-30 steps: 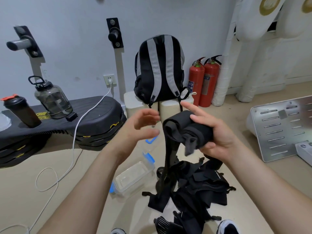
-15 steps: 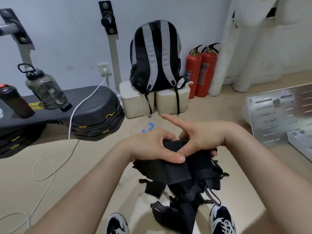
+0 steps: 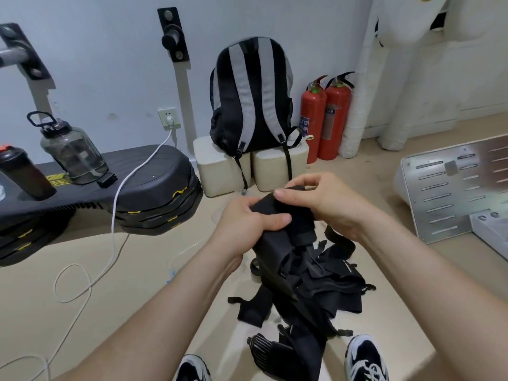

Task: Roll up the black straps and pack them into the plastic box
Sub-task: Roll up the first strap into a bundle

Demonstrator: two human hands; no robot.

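Note:
Both my hands hold one wide black strap [image 3: 277, 243] above a table top. My left hand [image 3: 247, 218] grips its folded upper part, thumb laid across the fabric. My right hand [image 3: 319, 199] pinches the strap's top edge between thumb and curled fingers. The strap's loose tail hangs down into a heap of several more black straps [image 3: 316, 287] with buckles on the beige table top [image 3: 379, 320]. The plastic box is hidden behind my left forearm; only a bit of its blue clip [image 3: 170, 279] and a faint clear edge show.
A striped backpack [image 3: 251, 97] rests on two beige blocks by the wall, next to two red fire extinguishers [image 3: 325, 116]. At left, black stacked platforms [image 3: 154, 188] carry two bottles and a white cable. A perforated metal panel [image 3: 456, 188] lies right. My shoes [image 3: 365, 358] show below.
My right index finger, earlier pointing out, has curled onto the strap's top edge. Both hands now sit closer together on the strap, and the view has tilted slightly.

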